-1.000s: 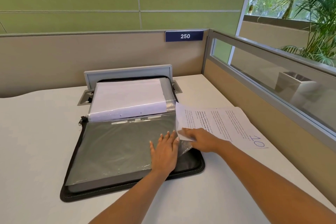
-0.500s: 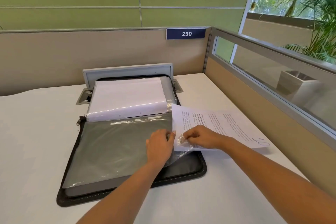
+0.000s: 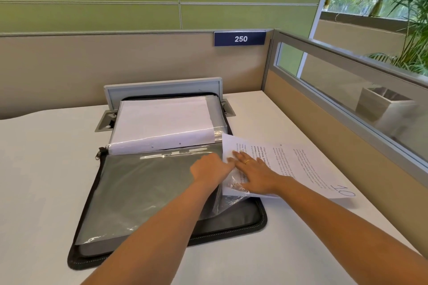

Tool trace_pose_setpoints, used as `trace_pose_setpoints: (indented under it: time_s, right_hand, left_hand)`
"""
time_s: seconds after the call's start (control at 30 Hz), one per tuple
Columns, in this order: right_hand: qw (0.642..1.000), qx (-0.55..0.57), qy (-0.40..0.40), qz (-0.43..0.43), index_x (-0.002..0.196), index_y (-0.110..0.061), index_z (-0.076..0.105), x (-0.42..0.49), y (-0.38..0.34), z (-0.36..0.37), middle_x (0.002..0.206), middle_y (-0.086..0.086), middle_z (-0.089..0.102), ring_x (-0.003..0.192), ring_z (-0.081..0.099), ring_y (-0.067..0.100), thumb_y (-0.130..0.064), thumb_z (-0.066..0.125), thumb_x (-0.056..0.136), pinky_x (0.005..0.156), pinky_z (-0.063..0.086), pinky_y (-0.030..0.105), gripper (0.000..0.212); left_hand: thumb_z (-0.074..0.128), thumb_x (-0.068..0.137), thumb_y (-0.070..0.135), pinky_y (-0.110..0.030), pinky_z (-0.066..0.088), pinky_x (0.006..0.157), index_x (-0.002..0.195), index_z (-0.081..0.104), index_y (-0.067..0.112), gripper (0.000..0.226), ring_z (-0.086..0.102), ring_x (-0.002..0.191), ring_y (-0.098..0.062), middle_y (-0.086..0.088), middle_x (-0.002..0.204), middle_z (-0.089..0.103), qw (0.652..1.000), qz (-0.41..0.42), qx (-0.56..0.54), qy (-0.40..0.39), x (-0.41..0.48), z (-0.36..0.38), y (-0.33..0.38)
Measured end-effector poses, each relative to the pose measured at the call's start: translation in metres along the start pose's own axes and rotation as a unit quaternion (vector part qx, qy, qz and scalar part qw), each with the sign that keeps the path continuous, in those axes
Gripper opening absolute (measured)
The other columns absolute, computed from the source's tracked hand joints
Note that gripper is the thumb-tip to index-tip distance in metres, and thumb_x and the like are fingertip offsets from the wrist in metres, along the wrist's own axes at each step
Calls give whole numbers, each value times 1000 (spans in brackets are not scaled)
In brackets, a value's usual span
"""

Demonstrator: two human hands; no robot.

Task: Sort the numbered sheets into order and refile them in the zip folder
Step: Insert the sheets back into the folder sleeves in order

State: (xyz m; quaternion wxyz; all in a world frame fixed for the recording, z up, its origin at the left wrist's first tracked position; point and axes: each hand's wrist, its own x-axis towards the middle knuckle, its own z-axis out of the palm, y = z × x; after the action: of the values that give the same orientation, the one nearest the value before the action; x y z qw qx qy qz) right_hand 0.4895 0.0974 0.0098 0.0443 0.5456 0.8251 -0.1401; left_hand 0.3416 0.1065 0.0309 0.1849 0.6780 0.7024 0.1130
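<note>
A white table (image 3: 46, 180) fills the lower view, closed in at the back by a beige partition (image 3: 92, 65) and on the right by a lower one topped with a glass pane (image 3: 347, 92). A black zip folder (image 3: 259, 220) lies open on the table near the back partition, its far half resting against a raised grey flap (image 3: 162, 87). The near half is covered by a clear sleeve (image 3: 143, 187) that looks grey over the dark lining and has glare along its top edge. On the far half sits a stack (image 3: 162, 120) of white pages in plastic. A printed sheet (image 3: 301, 166) marked "10" by hand in its near right corner lies at the folder's right edge. Its left end is over the folder and the rest is on the table beside it. Crumpled plastic from the sleeve's open side covers the sheet's near left corner. The left hand (image 3: 212, 169) is at the sleeve's right edge, its fingers bent down at the opening, the grip closed on the plastic there. The right hand (image 3: 254, 174) lies flat on the sheet's left part, fingers straight and spread, its grip released and pressing the paper. The two hands touch side by side. A blue sign (image 3: 239, 39) reading "250" hangs on top of the back partition. The zip pull (image 3: 98, 155) hangs at the folder's left side by the spine. A gold ring (image 3: 247, 161) shows on one finger of the right hand.
</note>
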Motion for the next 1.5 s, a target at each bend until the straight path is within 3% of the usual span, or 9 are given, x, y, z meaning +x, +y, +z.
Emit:
trace_pose_setpoints:
  time_s: [0.2, 0.37, 0.67, 0.77, 0.87, 1.03, 1.3, 1.4, 1.5]
  right_hand:
    - [993, -109, -33, -8, 150, -21, -4, -3, -1, 1, 159, -2, -5, 146, -7, 18, -51, 25, 97, 116, 2, 50, 68]
    - [987, -140, -6, -84, 145, -10, 29, -6, -7, -10, 157, 2, 17, 143, 17, 19, -28, 35, 100, 117, 8, 40, 48]
    - [993, -72, -17, -93, 114, -5, 57, 4, -17, -26, 96, 13, 51, 72, 34, 7, -19, 37, 100, 84, 27, 17, 28]
    - [992, 50, 6, -119, 133, -16, 46, 10, -22, -27, 132, -3, 47, 101, 45, -1, -34, 60, 90, 90, 30, 5, 49]
    - [985, -14, 8, -170, 149, -28, 19, 30, -11, -9, 158, -11, 2, 145, 1, 9, -40, 62, 87, 119, 12, 42, 76]
    - [995, -30, -20, -98, 148, -38, -4, 42, -12, -4, 156, -14, -16, 140, -22, 6, -83, 26, 74, 115, -11, 52, 92]
    - [963, -140, -68, -221, 139, -40, -20, 48, -24, 2, 149, -15, -21, 137, -24, 8, -55, 38, 92, 111, -14, 41, 76]
    - [986, -58, -72, -139, 149, -17, 1, 33, -29, -9, 151, -13, 4, 140, 8, 7, -26, 38, 101, 109, 4, 12, 62]
    - [993, -29, -86, -79, 146, -9, 20, 29, -39, -26, 144, 2, 34, 130, 34, 20, -61, 34, 86, 103, 27, 12, 80]
  left_hand:
    - [38, 96, 35, -29, 39, 73, 106, 63, 11, 37, 59, 100, -25, -7, 109, 64, 999, 38, 13, 32, -1, -2, 6]
    - [34, 97, 32, -31, 46, 73, 98, 66, 12, 37, 61, 91, -23, -6, 100, 66, 993, 87, 34, 72, -4, 1, 11]
    - [34, 97, 36, -27, 37, 64, 80, 58, 16, 36, 55, 77, -20, -5, 90, 64, 989, 121, 47, 66, -2, -1, 11]
    - [32, 98, 41, -29, 39, 69, 82, 64, 13, 45, 59, 82, -24, -4, 81, 59, 994, 64, -31, 85, 1, -15, 1]
    - [31, 99, 36, -31, 38, 70, 83, 61, 12, 41, 59, 85, -27, -6, 83, 60, 989, 17, -67, 133, 8, -24, -30]
    - [43, 96, 26, -34, 33, 77, 91, 59, 13, 21, 54, 98, -25, -3, 96, 60, 982, 20, -24, 188, 12, -10, -91]
    - [34, 95, 43, -42, 28, 102, 117, 55, 18, 40, 45, 120, -19, 1, 125, 53, 985, 45, 14, 165, 6, 8, -112]
    - [30, 97, 43, -45, 25, 108, 120, 54, 20, 41, 42, 125, -17, 4, 130, 50, 987, 47, 7, 154, 6, 11, -113]
    - [28, 97, 43, -45, 26, 107, 120, 54, 20, 42, 44, 124, -15, 5, 129, 52, 986, 48, -17, 161, 8, 9, -116]
